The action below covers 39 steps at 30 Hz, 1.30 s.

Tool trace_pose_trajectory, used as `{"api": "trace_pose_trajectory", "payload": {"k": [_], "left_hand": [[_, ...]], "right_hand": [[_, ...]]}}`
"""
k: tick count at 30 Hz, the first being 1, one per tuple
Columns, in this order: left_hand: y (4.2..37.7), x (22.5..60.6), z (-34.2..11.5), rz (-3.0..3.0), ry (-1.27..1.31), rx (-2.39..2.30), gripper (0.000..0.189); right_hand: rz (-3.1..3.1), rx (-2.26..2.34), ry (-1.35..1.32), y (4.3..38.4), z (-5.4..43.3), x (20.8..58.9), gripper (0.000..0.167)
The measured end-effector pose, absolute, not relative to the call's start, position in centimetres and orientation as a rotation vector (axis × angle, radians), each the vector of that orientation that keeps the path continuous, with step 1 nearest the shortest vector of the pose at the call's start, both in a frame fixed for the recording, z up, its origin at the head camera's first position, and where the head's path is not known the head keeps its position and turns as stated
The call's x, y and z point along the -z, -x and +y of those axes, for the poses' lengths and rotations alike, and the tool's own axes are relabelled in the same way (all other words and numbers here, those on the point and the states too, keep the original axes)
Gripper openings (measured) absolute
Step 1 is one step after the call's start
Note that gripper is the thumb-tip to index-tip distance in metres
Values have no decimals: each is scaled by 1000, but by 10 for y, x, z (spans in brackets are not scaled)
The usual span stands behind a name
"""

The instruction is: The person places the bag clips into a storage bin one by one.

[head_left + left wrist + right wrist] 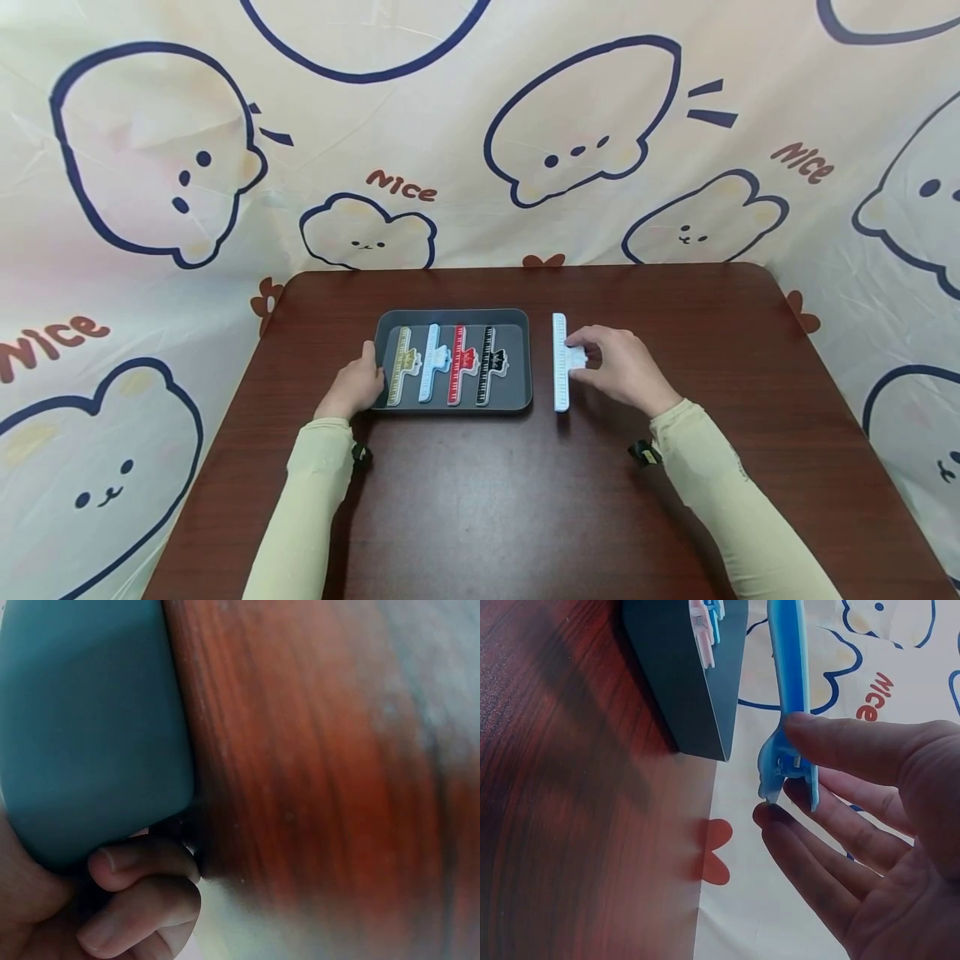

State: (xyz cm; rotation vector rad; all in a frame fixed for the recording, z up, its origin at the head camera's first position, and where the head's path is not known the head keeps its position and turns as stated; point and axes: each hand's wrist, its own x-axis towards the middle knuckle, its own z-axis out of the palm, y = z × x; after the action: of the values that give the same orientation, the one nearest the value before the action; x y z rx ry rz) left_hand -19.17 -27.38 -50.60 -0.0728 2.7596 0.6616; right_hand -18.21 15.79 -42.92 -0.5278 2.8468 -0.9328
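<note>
A dark grey tray (517, 367) on the table carries several ruler-marked clips side by side: a yellow clip (400, 367), a light blue clip (430, 362), a red clip (457, 365) and a black clip (487, 367). My left hand (352, 385) grips the tray's left edge; the left wrist view has curled fingers (150, 889) beside the tray corner (97, 742). Right of the tray, my right hand (618, 367) pinches another light blue clip (561, 362) by its handle. In the right wrist view, thumb and fingertips are at that clip's (789, 667) spring end.
The brown wooden table (480, 500) has rounded far corners. Behind it and at both sides hangs a pale curtain (465, 233) with cartoon outlines. Dark bands (645, 452) are on both wrists.
</note>
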Motion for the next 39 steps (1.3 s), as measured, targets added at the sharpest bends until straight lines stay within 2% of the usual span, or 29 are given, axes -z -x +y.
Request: {"api": "trace_pose_trajectory", "payload": {"k": [6, 13, 30, 39], "left_hand": [[192, 507, -274, 2762, 69, -666, 39], [192, 507, -275, 2753, 62, -667, 51], [192, 507, -275, 2768, 65, -666, 46], [192, 506, -274, 2764, 72, -671, 48]], "right_hand": [[2841, 961, 548, 183, 157, 431, 45], [2833, 956, 551, 184, 154, 432, 46], [2803, 969, 559, 190, 134, 433, 46], [2904, 822, 620, 198, 115, 434, 43]]}}
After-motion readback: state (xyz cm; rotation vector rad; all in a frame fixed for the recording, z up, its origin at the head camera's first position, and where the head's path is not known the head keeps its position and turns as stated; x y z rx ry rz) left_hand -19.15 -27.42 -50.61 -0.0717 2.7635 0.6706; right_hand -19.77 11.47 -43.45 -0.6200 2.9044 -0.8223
